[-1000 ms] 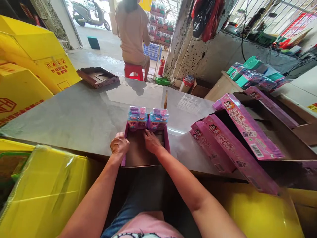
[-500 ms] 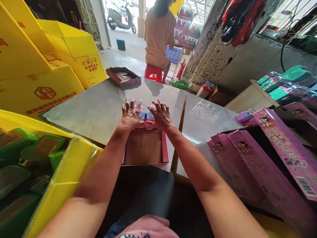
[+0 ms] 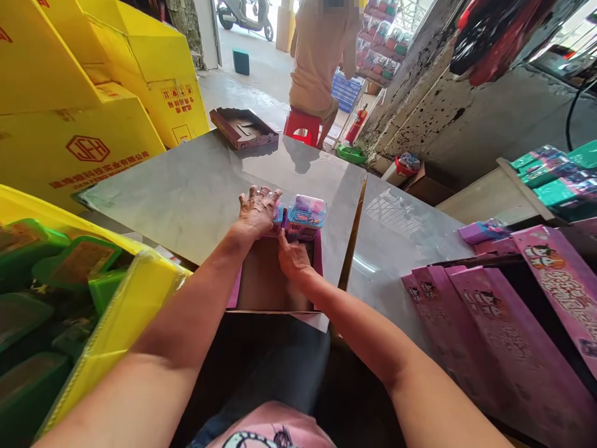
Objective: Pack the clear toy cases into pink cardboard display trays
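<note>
A: What's nearest?
B: A shallow pink tray on the desk, its brown floor showing on the near side.

A: And the hands?
B: The right hand is over the tray, index finger stretched toward the gap between two packs, the others curled; I can't tell whether its grip has hold of anything. Just beyond, the left hand spreads over the left pack, hiding most of it; resting or clasping, I can't tell.

A: The other one?
B: The right pack stands beside it, both at the tray's far end.

A: How far along?
B: Early, I'd judge: two packs in, the nearer floor still uncovered.

A: Farther off?
B: A second open tray at the desk's far edge, then a co-worker on a red stool.
</note>
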The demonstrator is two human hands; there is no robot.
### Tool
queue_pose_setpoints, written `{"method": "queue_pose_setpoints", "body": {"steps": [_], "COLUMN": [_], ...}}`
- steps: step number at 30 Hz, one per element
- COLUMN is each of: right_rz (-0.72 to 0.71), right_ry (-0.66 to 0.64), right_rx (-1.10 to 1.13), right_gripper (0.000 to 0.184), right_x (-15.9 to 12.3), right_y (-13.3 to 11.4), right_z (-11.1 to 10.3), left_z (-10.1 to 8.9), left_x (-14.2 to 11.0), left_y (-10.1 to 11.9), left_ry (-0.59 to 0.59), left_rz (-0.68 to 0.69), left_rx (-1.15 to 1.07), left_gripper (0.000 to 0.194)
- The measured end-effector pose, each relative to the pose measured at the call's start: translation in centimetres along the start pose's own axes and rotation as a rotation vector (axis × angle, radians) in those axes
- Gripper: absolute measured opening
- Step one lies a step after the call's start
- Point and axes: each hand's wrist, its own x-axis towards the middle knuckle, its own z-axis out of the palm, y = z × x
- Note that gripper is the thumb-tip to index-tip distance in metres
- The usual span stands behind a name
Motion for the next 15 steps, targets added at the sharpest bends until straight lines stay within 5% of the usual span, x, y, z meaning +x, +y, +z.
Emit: {"method": "queue_pose_setpoints", "body": {"steps": [9, 15], "right_rz": [0.073, -0.139], "right_ry": [-0.053, 0.135], "right_rx": [0.052, 0.085], "right_gripper": [0.061, 0.060], "right_x": [1.0, -0.5], "right_y": [0.6, 2.2], "right_z": [0.6, 1.4], "left_z": [0.3, 0.3], "left_x": [-0.4, 0.6], "left_y": [0.2, 0.4], "left_ry": [0.020, -0.054], "left_rz": [-0.054, -0.039], "left_rx": [-0.054, -0.101], "left_gripper": [0.060, 0.075]}}
